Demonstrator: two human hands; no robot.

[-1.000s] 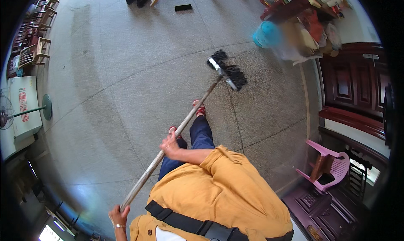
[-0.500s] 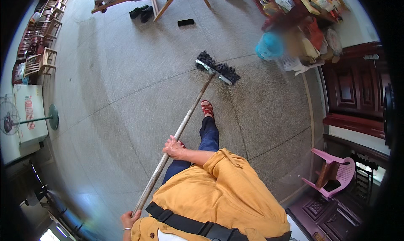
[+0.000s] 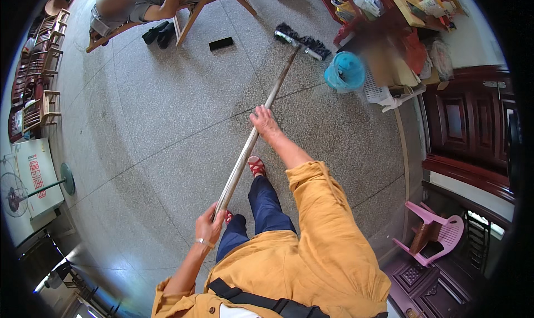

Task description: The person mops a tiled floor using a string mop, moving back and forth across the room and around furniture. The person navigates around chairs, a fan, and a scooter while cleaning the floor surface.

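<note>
A mop [image 3: 245, 151] with a long pale wooden handle slants away from me across the speckled floor [image 3: 183, 129]. Its dark, stringy head lies flat at the far end, just left of a blue bucket-like bin [image 3: 345, 72]. My right hand [image 3: 265, 122] is wrapped round the middle of the handle, arm stretched forward. Lower down, near the handle's upper end, my left hand [image 3: 209, 224] grips it too, a bracelet on the wrist. My feet in red shoes stand beneath the handle.
Ahead, a person reclines on a wooden-framed chair [image 3: 196, 18], with dark shoes [image 3: 158, 34] and a black flat box [image 3: 221, 44] on the floor. Wooden chairs and a fan [image 3: 67, 179] line the left. Boxes, a white basket [image 3: 376, 90] and a pink chair [image 3: 434, 232] stand right.
Both hands have pushed the mop forward, and its head has slid away from me toward the blue bin. My right arm is now extended; my left hand has come up and forward.
</note>
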